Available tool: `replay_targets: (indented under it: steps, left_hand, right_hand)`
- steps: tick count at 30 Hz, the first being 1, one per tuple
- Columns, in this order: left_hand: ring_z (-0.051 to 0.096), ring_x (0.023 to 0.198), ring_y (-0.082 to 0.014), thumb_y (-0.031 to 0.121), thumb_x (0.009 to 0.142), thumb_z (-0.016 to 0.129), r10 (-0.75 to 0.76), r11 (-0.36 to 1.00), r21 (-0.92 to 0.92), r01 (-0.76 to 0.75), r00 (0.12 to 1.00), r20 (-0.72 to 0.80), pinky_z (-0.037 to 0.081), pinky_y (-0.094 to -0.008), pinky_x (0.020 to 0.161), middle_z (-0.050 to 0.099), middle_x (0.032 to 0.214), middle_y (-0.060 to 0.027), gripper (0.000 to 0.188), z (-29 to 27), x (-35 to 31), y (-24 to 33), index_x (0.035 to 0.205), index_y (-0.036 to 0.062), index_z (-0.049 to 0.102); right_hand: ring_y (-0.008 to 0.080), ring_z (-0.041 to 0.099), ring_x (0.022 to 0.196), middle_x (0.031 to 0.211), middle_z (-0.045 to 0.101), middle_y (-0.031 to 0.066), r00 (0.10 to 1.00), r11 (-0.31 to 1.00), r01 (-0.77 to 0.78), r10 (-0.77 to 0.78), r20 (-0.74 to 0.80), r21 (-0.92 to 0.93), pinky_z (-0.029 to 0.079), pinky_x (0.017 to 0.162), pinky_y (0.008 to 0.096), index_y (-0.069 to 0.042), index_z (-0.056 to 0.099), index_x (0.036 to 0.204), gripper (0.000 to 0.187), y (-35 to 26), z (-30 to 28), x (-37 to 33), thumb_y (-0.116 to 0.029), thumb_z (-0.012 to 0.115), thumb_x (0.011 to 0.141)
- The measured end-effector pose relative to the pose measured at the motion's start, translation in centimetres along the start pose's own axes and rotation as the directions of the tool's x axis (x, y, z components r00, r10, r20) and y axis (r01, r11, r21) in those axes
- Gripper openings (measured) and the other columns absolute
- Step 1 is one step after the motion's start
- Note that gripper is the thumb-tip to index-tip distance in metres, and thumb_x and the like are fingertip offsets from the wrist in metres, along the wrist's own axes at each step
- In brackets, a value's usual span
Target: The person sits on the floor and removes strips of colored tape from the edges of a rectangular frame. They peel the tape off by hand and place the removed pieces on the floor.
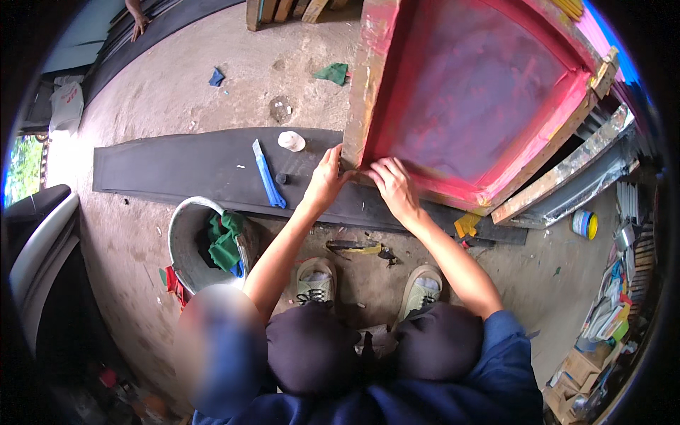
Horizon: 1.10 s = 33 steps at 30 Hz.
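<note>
Looking down past our own knees, we see a large framed screen (464,99), its wooden rails stained red and pink around a cloudy purple mesh, lying across the right part of a long dark board (177,166) on the concrete floor (304,64); we cannot tell how its far side is supported. Our two hands meet at the screen's near left corner, over the middle of the board. The left hand (326,183) holds the outside of that corner, fingers curled in narrow with the thumb on the near side. The right hand (395,190) is just beside it, fingers bent over the near rail; we cannot tell whether they pinch anything. The step in hand appears to be close finger work at this corner while the left hand steadies it. The next move, in our judgement, calls for keeping that steady hold and bringing the right fingertips precisely onto the corner. Left of the hands, a white bottle (291,141) stands near the board's far edge, and a blue cutter (268,177) lies slantwise toward the near edge, a small dark cap (282,178) just beside it. Off the board's near edge, a grey bucket (185,248) holds green cloth (224,244). Beyond the board's right end, a second frame (549,185) leans at a tilt.
</note>
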State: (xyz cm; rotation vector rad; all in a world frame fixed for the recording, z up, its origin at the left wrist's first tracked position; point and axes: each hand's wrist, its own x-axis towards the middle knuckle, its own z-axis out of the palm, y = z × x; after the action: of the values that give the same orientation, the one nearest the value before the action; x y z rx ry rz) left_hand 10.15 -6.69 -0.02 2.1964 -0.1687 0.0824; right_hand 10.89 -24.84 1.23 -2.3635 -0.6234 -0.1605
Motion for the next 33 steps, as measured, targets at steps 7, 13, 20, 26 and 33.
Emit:
replay_targets:
  steps: [7,13,20,26,33]
  left_hand:
    - [0.054,0.090,-0.0371,0.009,0.071,0.068,0.034,0.999,-0.030,-0.033,0.999,0.018,0.046,-0.0391,0.075,0.050,0.103,-0.0206,0.057,-0.3,0.8,-0.5,0.118,-0.0007,0.038]
    - [0.054,0.090,-0.0365,0.010,0.072,0.068,0.047,0.997,0.055,-0.049,0.998,0.037,0.047,-0.0385,0.075,0.049,0.105,-0.0209,0.057,-0.4,1.0,-0.6,0.119,-0.0008,0.037]
    - [0.048,0.100,-0.0386,0.012,0.072,0.068,0.175,0.964,0.209,-0.166,0.984,-0.029,0.043,-0.0390,0.084,0.045,0.110,-0.0253,0.063,0.2,0.2,-2.9,0.122,-0.0067,0.033]
    - [0.045,0.107,-0.0351,0.024,0.070,0.074,-0.038,0.996,-0.079,0.042,0.998,0.053,0.036,-0.0370,0.091,0.043,0.111,-0.0272,0.078,2.2,1.2,-1.3,0.122,-0.0066,0.025]
    - [0.043,0.107,-0.0305,0.018,0.070,0.075,-0.039,0.992,-0.117,0.039,0.999,0.005,0.035,-0.0367,0.092,0.041,0.115,-0.0250,0.077,2.7,1.2,-1.1,0.120,-0.0039,0.022]
  right_hand:
    - [0.0354,0.050,0.092,0.097,0.053,0.0175,0.994,0.996,-0.074,0.077,-0.083,0.039,0.042,0.081,0.0429,-0.001,0.052,0.109,0.025,-0.3,0.9,0.5,-0.010,0.050,0.085]
    - [0.0349,0.049,0.094,0.099,0.051,0.0170,0.990,0.996,-0.092,0.093,-0.108,0.019,0.042,0.087,0.0433,-0.002,0.050,0.111,0.029,-0.4,1.1,0.3,-0.007,0.052,0.083]
    - [0.0297,0.052,0.095,0.099,0.054,0.0134,0.991,0.992,-0.094,0.101,-0.087,0.082,0.046,0.080,0.0379,-0.003,0.052,0.109,0.026,0.7,-4.9,-2.1,-0.009,0.053,0.083]
    - [0.0264,0.046,0.097,0.094,0.054,0.0072,0.849,0.844,-0.386,0.166,-0.501,-0.373,0.039,0.084,0.0381,-0.006,0.059,0.095,0.019,8.1,-15.7,-9.9,-0.005,0.059,0.076]
    - [0.0212,0.045,0.102,0.101,0.053,0.0053,0.991,0.707,-0.048,-0.057,-0.125,-0.706,0.036,0.088,0.0394,-0.006,0.056,0.099,0.024,9.9,-15.4,-9.7,-0.014,0.053,0.077]
